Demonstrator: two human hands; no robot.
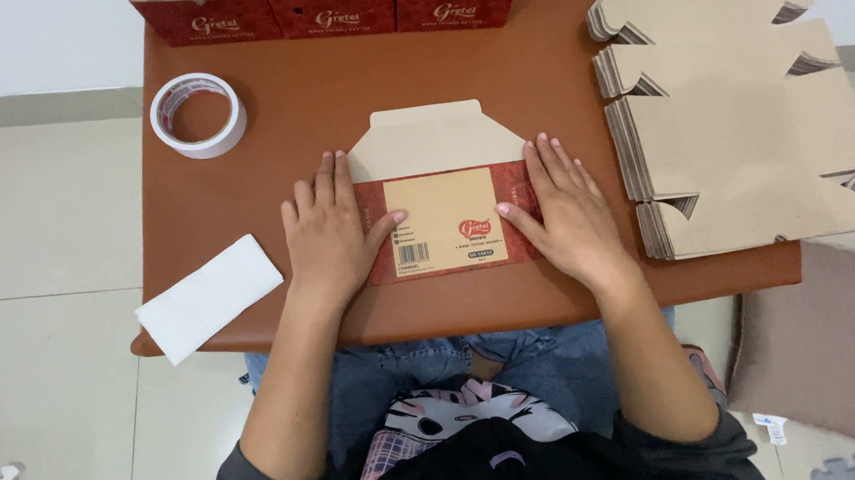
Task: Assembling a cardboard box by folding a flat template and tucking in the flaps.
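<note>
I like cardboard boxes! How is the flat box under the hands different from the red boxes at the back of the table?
The flat box lies folded down, pressed by the left hand and right hand; the red boxes stand built up. The flat box shows a plain brown flap and a tan panel; the red boxes show red sides. The flat box is single; the red boxes sit in a row. Both share dark red printed cardboard.

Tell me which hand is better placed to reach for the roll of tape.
Left. The left hand presses the flat red box blank on the side where the tape roll lies, with bare table between them. The right hand would probably have to cross over the blank.
</note>
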